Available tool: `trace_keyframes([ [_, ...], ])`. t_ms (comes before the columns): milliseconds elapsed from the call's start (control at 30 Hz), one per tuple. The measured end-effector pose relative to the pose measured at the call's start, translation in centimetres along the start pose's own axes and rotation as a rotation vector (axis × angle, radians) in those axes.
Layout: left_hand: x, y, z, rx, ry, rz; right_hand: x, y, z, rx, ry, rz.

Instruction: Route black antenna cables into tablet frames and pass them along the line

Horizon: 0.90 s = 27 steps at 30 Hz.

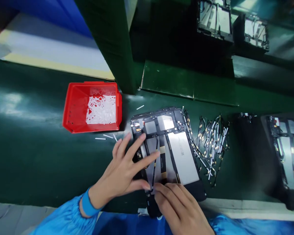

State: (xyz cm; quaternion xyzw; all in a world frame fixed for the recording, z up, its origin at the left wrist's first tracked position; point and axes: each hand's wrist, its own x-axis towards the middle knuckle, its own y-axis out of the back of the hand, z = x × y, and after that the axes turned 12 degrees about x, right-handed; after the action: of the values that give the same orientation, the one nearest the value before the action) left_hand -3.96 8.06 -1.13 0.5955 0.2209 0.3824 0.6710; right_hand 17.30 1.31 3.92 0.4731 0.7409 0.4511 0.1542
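An opened tablet back (171, 147) with silver battery cells and black flex cables lies on the green belt in front of me. My left hand (123, 171) rests on its left half, fingers stretched and spread; its thumb presses near the lower end of a thin black cable (155, 163). My right hand (178, 204) comes in from below. Its fingertips are pinched together at that same cable end, at the tablet's bottom edge. What the fingers pinch there is too small to make out.
A red bin (93, 106) of white strips stands at the left, with a few strips loose beside it. A heap of black flex cables (210, 140) lies right of the tablet. Another opened tablet (287, 153) sits at the far right. More units (215, 18) are stacked at the back.
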Motion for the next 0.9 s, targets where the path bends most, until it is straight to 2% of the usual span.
trace_keyframes([
  [167,1.8,-1.0,-0.5,-0.151,0.061,0.01,0.5,1.8,0.0,0.124,-0.214,-0.09],
  [300,1.9,-1.0,0.2,-0.148,0.118,0.047,1.6,1.6,0.9,0.098,-0.082,-0.074],
  [467,2.1,-0.4,1.4,-0.087,0.197,0.029,0.7,1.0,1.0,-0.038,0.036,-0.287],
  [600,2.2,-0.2,1.6,-0.095,0.237,0.037,-1.5,1.0,-0.4,-0.105,0.116,-0.369],
  [767,2.4,-0.3,1.7,-0.296,0.338,0.076,-2.3,0.3,-1.1,-0.06,0.079,-0.317],
  [900,2.4,-1.1,2.5,-0.533,0.53,0.156,-2.7,0.9,-0.1,0.036,0.043,-0.217],
])
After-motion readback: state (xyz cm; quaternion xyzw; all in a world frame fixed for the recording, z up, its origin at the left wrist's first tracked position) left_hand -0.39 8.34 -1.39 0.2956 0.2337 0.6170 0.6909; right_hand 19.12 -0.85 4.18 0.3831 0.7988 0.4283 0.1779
